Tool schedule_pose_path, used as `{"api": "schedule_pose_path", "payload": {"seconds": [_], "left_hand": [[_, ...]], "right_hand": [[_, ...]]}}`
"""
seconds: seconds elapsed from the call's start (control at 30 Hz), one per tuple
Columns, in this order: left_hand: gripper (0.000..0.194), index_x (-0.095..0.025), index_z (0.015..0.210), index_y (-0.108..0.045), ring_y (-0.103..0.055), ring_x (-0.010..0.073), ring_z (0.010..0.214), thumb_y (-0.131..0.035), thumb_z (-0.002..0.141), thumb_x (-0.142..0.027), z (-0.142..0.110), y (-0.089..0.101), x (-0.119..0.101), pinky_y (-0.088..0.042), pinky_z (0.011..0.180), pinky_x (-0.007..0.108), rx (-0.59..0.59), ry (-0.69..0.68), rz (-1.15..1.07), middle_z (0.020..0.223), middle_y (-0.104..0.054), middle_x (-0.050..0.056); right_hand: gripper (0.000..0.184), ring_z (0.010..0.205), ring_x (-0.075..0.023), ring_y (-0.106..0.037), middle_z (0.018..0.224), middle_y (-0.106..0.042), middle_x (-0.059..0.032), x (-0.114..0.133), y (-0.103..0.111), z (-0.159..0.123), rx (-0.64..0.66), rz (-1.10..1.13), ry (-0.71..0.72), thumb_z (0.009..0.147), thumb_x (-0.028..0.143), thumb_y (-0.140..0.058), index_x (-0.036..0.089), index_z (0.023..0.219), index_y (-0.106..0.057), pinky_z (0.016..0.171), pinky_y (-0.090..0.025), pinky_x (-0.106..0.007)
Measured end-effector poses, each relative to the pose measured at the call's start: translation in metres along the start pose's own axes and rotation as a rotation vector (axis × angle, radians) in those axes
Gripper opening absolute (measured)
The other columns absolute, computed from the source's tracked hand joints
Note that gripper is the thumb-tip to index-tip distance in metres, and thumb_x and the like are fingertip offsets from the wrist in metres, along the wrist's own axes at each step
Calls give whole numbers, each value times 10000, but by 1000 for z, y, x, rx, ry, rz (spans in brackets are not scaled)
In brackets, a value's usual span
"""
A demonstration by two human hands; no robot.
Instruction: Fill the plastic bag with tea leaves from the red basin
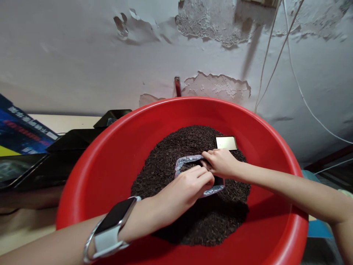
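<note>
A big red plastic basin [110,147] holds a heap of dark loose tea leaves [171,151]. A small silver foil pouch [185,161] sits open in the middle of the heap. My left hand [184,187], with a smartwatch [110,226] on the wrist, grips the pouch's near rim. My right hand [220,163] pinches the far rim of the same pouch. Both hands hide most of the pouch's mouth. A flat gold-coloured card or scoop [226,142] lies on the leaves just beyond my right hand.
A peeling grey wall [82,55] rises right behind the basin, with thin cables [292,66] hanging at the right. Dark trays and a blue printed box [19,132] lie on the table at the left.
</note>
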State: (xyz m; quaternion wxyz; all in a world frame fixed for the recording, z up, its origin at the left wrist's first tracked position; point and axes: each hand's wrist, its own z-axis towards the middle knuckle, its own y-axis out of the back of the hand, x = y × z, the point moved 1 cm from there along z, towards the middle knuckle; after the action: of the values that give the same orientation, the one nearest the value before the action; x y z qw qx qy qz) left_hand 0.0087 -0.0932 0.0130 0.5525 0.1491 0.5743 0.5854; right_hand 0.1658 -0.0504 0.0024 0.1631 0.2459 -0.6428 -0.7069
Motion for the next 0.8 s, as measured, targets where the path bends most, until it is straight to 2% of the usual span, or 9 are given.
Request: {"api": "schedule_pose_path", "payload": {"seconds": [0.13,0.27,0.37,0.4,0.47,0.53,0.6,0.7,0.8], "left_hand": [[197,-160,825,-515,-495,110,725,-375,861,-25,-5,-7,-2,-409,675,198,166,-40,-32,833,-574,20],[244,-152,936,-522,-542,139,781,-425,793,21,-8,-16,-11,-438,713,213,469,-146,2,903,-610,49],[208,-136,1024,-546,-586,181,808,-507,824,-94,-14,-30,-8,-464,727,246,673,-142,86,904,-641,76],[224,-126,1050,-557,-596,208,861,-547,833,-179,-17,-37,-4,-470,770,273,719,-101,128,942,-645,100],[425,-98,1136,-555,-554,294,1047,-628,788,-332,-26,-48,5,-443,894,369,792,63,237,1117,-601,180],[592,-89,1249,-496,-436,371,1202,-654,754,-371,-35,-58,13,-385,961,480,861,275,341,1295,-474,237],[596,-98,1303,-451,-354,396,1264,-604,784,-349,-42,-63,17,-358,966,540,903,411,380,1372,-385,244],[532,-116,1300,-463,-349,384,1274,-533,805,-299,-45,-67,18,-355,973,535,905,434,334,1380,-389,222],[564,-106,1307,-456,-357,384,1272,-530,777,-284,-42,-67,19,-357,982,514,944,433,264,1382,-381,231]], "right_hand": [[296,677,-155,-587,832,-664,-75,0,-2,0,-19,-6,4,913,320,-348,144,962,-581,538,-220,-278],[287,666,-154,-589,828,-665,-70,-1,-3,0,-36,-11,7,909,317,-353,148,947,-581,531,-199,-287],[290,653,-149,-583,821,-664,-74,-1,-3,-1,-40,-10,6,910,321,-354,146,941,-583,529,-188,-290],[292,648,-146,-578,818,-664,-74,-2,-3,0,-41,-10,6,910,322,-353,146,939,-585,529,-183,-291],[292,639,-143,-569,810,-665,-70,-2,-4,0,-47,-9,10,909,323,-355,148,934,-587,529,-171,-293],[291,637,-142,-565,802,-664,-67,-2,-4,0,-55,-7,16,905,322,-359,146,928,-590,531,-161,-296],[293,638,-143,-565,796,-662,-68,-2,-5,0,-61,-3,24,904,320,-359,140,924,-589,532,-158,-298],[295,646,-146,-569,796,-659,-72,-2,-5,0,-61,-2,28,906,317,-356,133,923,-587,532,-163,-298],[293,653,-145,-571,796,-657,-77,-2,-4,0,-56,1,26,907,321,-359,134,920,-584,536,-185,-291]]}}
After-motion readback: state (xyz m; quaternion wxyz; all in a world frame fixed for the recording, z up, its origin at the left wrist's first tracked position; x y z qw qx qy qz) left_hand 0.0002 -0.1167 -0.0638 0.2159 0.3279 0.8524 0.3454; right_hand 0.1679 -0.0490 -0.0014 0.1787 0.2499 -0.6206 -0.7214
